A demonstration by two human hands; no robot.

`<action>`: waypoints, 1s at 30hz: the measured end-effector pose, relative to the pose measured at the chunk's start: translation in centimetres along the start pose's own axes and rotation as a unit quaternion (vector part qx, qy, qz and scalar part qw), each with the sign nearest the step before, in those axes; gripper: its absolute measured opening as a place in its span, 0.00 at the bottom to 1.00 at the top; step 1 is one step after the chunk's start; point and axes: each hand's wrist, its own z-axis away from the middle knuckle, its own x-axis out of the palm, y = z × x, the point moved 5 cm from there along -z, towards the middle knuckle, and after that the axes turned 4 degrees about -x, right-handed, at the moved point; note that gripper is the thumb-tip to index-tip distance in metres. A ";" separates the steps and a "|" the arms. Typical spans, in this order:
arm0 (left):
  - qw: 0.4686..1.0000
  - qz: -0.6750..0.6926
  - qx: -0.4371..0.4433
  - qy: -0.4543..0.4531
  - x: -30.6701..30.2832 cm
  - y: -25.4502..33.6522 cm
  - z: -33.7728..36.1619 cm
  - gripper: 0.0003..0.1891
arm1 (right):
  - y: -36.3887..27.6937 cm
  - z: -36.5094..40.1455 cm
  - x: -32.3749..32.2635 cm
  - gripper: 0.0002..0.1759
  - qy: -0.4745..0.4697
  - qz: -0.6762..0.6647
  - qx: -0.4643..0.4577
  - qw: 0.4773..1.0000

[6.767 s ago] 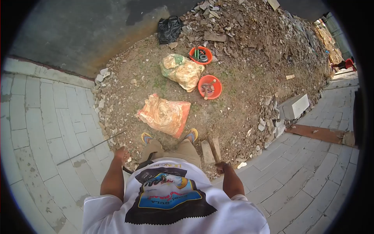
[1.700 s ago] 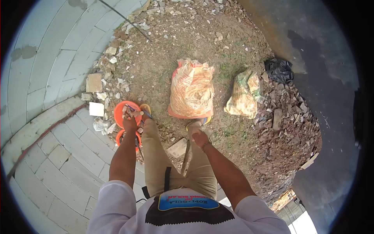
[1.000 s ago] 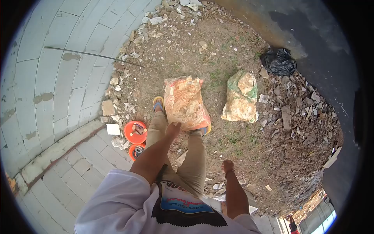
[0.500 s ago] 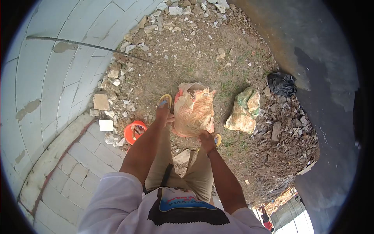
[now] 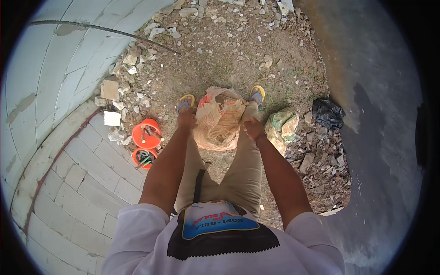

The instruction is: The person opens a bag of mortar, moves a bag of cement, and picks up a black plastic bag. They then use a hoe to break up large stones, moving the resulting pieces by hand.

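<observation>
Downward reach left hand point(image 5: 186, 120) and right hand point(image 5: 253, 129), flanking the sack point(image 5: 219, 123), grip of fingers point(image 5: 248, 124) unclear.

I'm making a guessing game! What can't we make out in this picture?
All in the head view:
Orange sack: its cloth hides most of what's inside.
Left hand and right hand: too small to tell whether they grip the sack.
Black bag: its plastic hides anything within.
Upper bucket: its contents hide the bottom.

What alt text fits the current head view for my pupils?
A person's left hand and right hand are beside a soiled orange-and-beige woven sack between their feet. Two round orange plastic buckets stand left; a crumpled black plastic bag lies right.
</observation>
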 end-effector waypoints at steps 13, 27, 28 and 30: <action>0.885 -0.415 0.001 0.209 8.0 0.8 -18.6 0.36 | 20.8 -27.2 2.4 0.23 -0.070 -0.053 -0.087 0.992; 0.782 -0.602 -0.023 0.164 3.7 -6.2 -28.6 0.17 | 24.6 -29.1 8.8 0.18 -0.340 0.548 0.062 0.762; 0.785 -0.597 -0.022 0.163 3.2 -7.3 -29.2 0.17 | 24.2 -28.7 8.5 0.18 -0.339 0.553 0.062 0.759; 0.654 -0.721 0.181 0.141 4.0 -7.7 -29.2 0.15 | 23.2 -27.8 7.6 0.17 -0.197 0.544 0.115 0.807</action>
